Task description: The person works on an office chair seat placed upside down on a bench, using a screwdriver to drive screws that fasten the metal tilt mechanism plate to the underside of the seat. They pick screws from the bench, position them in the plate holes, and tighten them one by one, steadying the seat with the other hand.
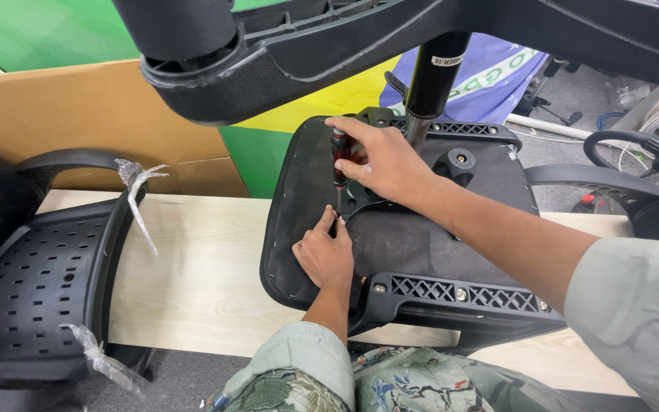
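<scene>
Upright, the screwdriver [339,164] stands clasped in the right hand [383,160], left hand [326,255] pinching its tip.

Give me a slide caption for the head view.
Right hand drives a screwdriver into an upturned chair seat; left hand steadies the tip.

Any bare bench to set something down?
Bare strip of the wooden bench between the perforated chair back and the upturned seat. Crowded on the seat: right hand grips the screwdriver, left hand steadies its tip.
</scene>
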